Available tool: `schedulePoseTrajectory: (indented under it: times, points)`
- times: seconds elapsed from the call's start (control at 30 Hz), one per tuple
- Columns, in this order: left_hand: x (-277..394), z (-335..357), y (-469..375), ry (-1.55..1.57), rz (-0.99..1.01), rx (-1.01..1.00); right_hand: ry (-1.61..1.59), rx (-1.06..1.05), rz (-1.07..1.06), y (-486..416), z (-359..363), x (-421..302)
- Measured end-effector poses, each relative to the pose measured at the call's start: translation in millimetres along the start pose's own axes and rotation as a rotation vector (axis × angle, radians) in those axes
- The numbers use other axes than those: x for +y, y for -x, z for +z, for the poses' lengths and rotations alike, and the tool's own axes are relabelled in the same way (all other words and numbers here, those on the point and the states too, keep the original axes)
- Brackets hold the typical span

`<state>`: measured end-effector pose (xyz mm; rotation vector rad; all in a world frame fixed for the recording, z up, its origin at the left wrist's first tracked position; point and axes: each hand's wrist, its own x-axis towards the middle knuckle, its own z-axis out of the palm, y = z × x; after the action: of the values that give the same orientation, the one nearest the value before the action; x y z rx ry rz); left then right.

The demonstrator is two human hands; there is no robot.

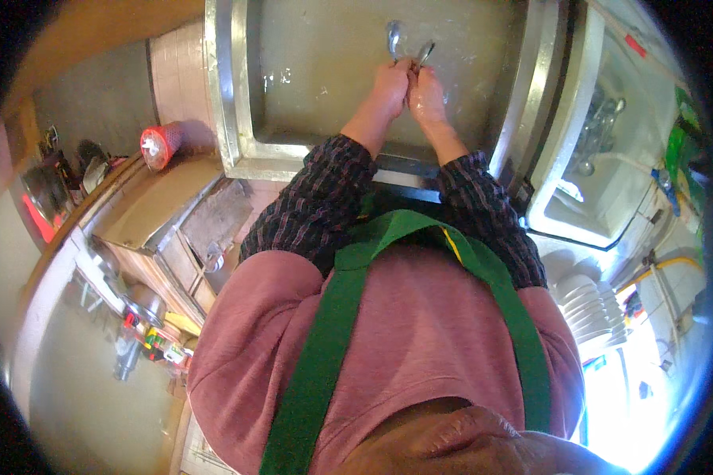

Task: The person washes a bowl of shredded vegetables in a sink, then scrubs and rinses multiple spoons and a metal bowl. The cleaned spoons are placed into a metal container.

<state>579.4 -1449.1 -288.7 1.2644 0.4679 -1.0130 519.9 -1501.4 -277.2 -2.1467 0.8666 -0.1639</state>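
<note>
My hands meet over a metal sink [273,169] that holds murky, greyish water. My left hand [391,86] is closed on a metal spoon [394,37], its shiny bowl pointing away from me. Against it, my right hand [426,95] grips a second metal utensil [427,52], seen edge-on and probably also a spoon. The fingers of both hands touch, and the handles are hidden inside them. Wet skin glistens on my right hand.
A white basin [561,148] stands to the right, with several shiny metal utensils [597,127] in it. Nearer me on that side are stacked white dishes [585,309]. At left, a red perforated container [159,145] lies by a brown board [160,208].
</note>
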Motion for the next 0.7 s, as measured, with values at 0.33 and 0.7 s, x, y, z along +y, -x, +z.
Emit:
schedulePoseTrajectory:
  times: [0.33, 0.7]
  points:
    - [67, 46, 54, -0.621, 0.778, -0.008, -0.044, -0.146, 0.276, 15, -63, 48]
    - [57, 219, 109, -0.507, 0.714, -0.559, -0.512, -0.249, 0.538, 21, -116, 4]
